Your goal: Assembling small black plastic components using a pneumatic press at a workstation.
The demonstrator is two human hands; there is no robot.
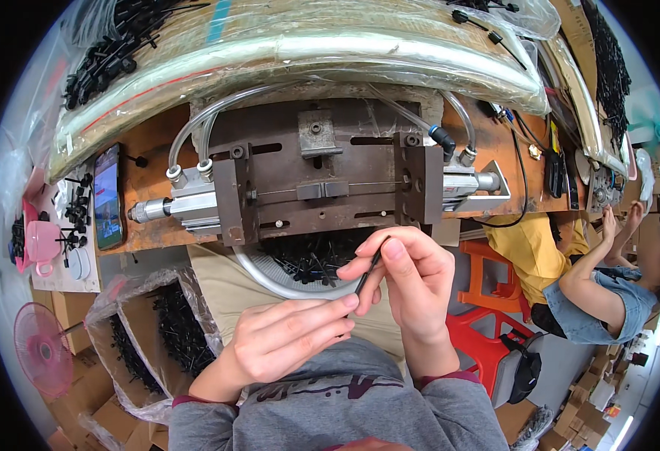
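My right hand [420, 274] pinches a thin black rod-shaped part [370, 272] between thumb and fingers, holding it at a slant. At its lower end my left hand [288, 338] closes its fingertips on the part. Just beyond my hands stands a dark metal fixture [315, 214] with a small clamp block [322, 189] in the middle and a silver pneumatic cylinder at either side. Under the fixture's near edge a pale round basin [258, 274] holds many black stemmed parts [307, 255], partly hidden by my right hand.
A phone [108, 197] leans at the left of the bench, near a pink cup [42, 242]. Plastic-lined boxes [130, 301] of black parts sit lower left, beside a pink fan [44, 349]. At right are a red stool [484, 338] and a seated person [600, 293].
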